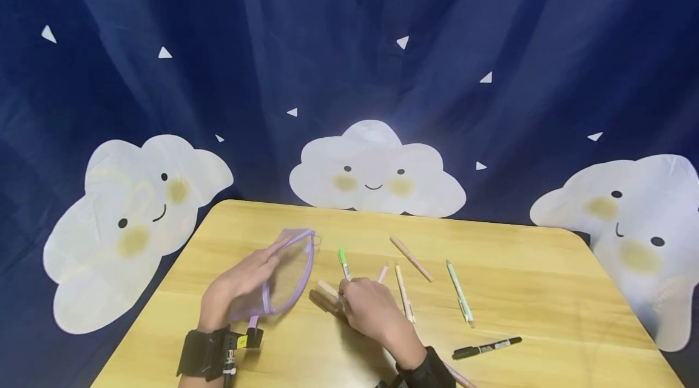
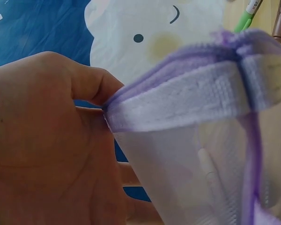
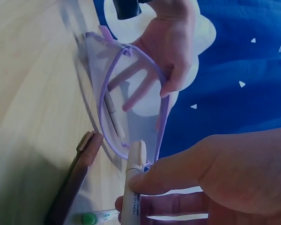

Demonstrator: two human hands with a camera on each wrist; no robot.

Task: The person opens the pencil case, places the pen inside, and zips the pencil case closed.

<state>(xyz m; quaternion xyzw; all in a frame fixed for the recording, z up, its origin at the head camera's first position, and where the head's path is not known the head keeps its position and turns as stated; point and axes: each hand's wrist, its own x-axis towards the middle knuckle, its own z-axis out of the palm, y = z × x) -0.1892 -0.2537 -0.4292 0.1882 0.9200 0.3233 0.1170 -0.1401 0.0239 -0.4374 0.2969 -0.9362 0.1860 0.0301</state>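
A see-through mesh pencil pouch (image 1: 309, 269) with purple trim stands with its zip mouth spread wide towards the right. My left hand (image 1: 246, 282) pinches the pouch's rim between thumb and fingers, the fingers lying behind the mesh. Inside it lies a pale pen (image 3: 113, 112). Between thumb and fingers, my right hand (image 1: 374, 309) holds a cream-coloured marker (image 3: 132, 187), its tip end pointing at the pouch mouth. Just below that marker a brown pen (image 3: 77, 176) lies on the table. A green-capped pen (image 1: 343, 259) is beyond the right hand.
On the wooden table (image 1: 546, 291), a tan pen (image 1: 411, 258), a cream pen (image 1: 404, 291), a pink pen (image 1: 383, 272), a mint-green pen (image 1: 460, 292) and a black marker (image 1: 487, 347) lie spread to the right. A blue cloud-patterned curtain (image 1: 349, 72) hangs behind the table.
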